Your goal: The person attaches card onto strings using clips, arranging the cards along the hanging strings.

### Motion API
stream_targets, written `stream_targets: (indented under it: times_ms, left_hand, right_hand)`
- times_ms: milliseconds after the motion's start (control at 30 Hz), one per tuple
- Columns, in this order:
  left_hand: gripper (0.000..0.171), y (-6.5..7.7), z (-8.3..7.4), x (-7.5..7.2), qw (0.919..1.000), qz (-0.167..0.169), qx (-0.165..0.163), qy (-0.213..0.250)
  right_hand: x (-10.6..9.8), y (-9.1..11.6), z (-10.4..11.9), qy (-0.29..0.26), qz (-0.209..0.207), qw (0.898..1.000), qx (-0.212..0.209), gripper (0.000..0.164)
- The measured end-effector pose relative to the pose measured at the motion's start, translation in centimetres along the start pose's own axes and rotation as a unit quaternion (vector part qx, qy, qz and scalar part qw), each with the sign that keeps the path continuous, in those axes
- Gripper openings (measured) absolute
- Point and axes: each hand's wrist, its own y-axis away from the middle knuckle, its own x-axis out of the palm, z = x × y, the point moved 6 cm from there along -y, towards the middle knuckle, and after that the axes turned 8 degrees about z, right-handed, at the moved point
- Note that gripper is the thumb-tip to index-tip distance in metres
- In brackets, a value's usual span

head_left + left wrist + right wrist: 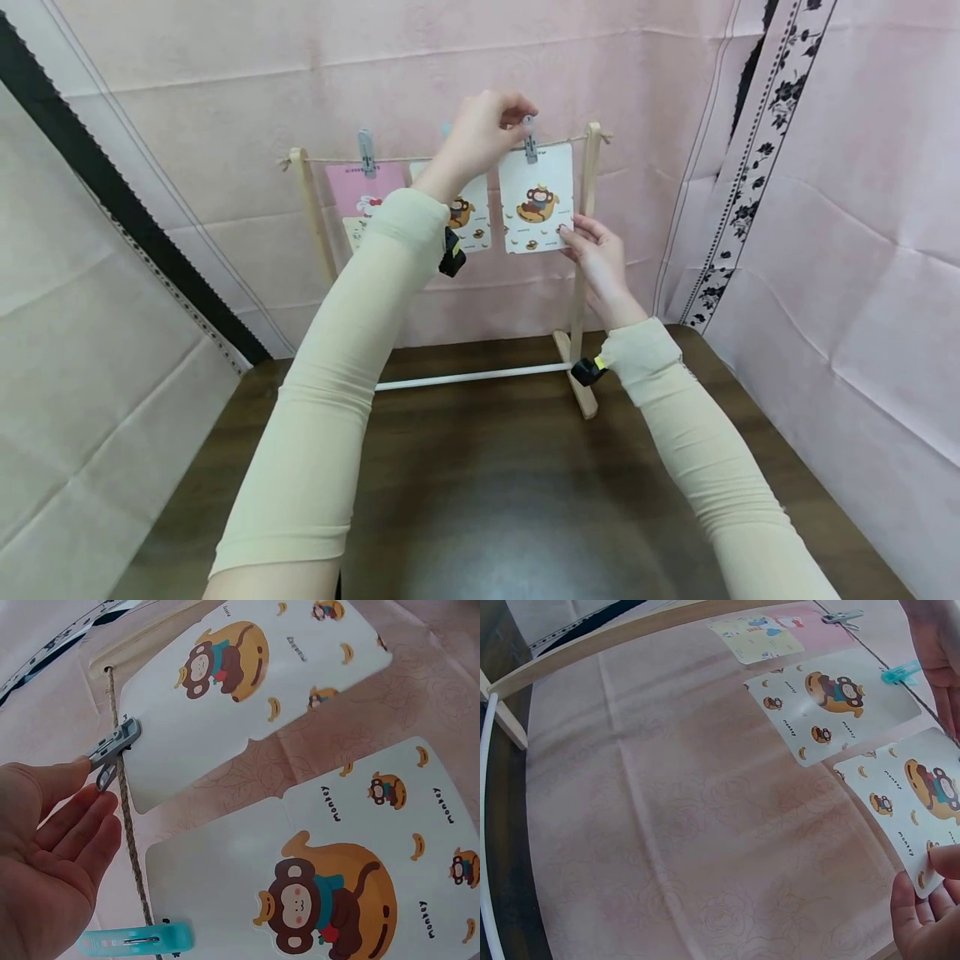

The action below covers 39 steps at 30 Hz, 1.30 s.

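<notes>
At the right end of the rope hangs a white card printed with a monkey on a banana. A grey clothespin sits on its top edge and over the rope. My left hand pinches the clothespin's handles between thumb and fingers, as the left wrist view shows. Lower down, my right hand pinches the card's lower right edge, thumb on the printed front and fingers behind.
Left of it hang a matching monkey card under a teal clothespin and a pink card under another grey clothespin. Wooden posts hold the rope; a white rod runs low above the brown table.
</notes>
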Motion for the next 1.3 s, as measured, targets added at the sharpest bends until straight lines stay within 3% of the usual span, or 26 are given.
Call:
stream_targets:
  times_ms: [467, 1033, 1300]
  left_hand:
    - [0.032, 0.1, -0.1, 0.0, 0.9998, -0.009, 0.014, -0.013]
    - [0.028, 0.1, -0.4, 0.0, 0.9997, -0.016, 0.013, 0.014]
    - [0.026, 0.3, -0.4, 0.1, 0.9989, -0.026, 0.021, 0.032]
  right_hand:
    - [0.3, 0.3, -0.5, 0.008, 0.004, 1.000, 0.006, 0.044]
    - [0.0, 0.8, -1.3, 0.050, -0.002, 0.998, 0.032, 0.044]
    - [-0.4, 1.0, -1.6, 0.045, 0.005, 0.999, 0.030, 0.043]
